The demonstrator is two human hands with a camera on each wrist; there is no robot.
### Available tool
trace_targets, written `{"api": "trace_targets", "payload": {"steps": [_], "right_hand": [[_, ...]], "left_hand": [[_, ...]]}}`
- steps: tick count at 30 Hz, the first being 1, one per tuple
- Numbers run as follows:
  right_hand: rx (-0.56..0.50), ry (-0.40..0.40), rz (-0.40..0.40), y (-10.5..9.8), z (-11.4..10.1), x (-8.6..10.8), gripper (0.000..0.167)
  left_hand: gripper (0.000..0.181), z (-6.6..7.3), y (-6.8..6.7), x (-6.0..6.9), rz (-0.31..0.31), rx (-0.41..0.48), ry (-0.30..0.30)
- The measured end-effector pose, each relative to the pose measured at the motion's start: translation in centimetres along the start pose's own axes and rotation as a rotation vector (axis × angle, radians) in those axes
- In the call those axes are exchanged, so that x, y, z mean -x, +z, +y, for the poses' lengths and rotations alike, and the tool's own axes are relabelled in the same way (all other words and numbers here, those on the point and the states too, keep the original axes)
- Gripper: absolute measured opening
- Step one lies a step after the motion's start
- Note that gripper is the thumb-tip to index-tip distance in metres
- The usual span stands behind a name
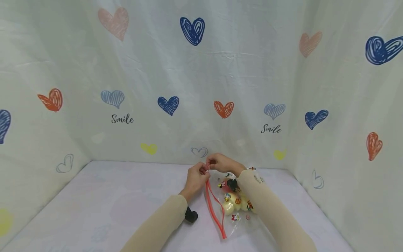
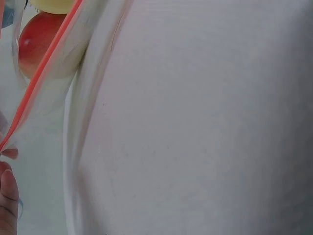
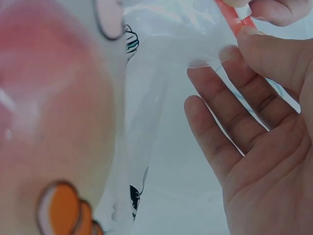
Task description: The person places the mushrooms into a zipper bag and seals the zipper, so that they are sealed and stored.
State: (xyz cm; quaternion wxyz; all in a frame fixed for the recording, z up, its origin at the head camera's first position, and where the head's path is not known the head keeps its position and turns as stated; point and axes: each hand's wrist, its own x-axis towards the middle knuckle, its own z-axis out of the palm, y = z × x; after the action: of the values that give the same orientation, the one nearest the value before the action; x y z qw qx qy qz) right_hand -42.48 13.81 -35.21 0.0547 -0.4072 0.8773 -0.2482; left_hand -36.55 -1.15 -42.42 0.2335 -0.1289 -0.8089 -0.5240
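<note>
A clear zip bag (image 1: 237, 224) with cartoon prints lies on the table, its red zip strip (image 1: 212, 210) running along the open-looking left side. Inside are a red-and-yellow round fruit (image 2: 41, 44) and pale yellow rounded pieces (image 1: 231, 206). My left hand (image 1: 196, 178) pinches the far end of the strip. Just beyond it, my right hand (image 1: 221, 162) pinches the same end between thumb and forefinger. In the right wrist view, a small white slider (image 3: 243, 11) sits on the strip at the fingertips, and the right hand's other fingers (image 3: 210, 132) are spread.
The white table (image 1: 110, 203) is bounded by heart-printed curtains (image 1: 201, 133) behind and at both sides. A black wrist camera (image 1: 191, 215) hangs below the left wrist, and another (image 1: 233, 184) is by the right wrist, over the bag.
</note>
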Motion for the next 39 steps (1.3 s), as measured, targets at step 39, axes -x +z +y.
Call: {"api": "trace_targets", "payload": {"steps": [39], "right_hand": [[-0.022,-0.004,0.018,-0.33,0.70,0.31,0.011]], "left_hand": [[0.013,0.99,-0.29,0.68,-0.060,0.005,-0.053]]}}
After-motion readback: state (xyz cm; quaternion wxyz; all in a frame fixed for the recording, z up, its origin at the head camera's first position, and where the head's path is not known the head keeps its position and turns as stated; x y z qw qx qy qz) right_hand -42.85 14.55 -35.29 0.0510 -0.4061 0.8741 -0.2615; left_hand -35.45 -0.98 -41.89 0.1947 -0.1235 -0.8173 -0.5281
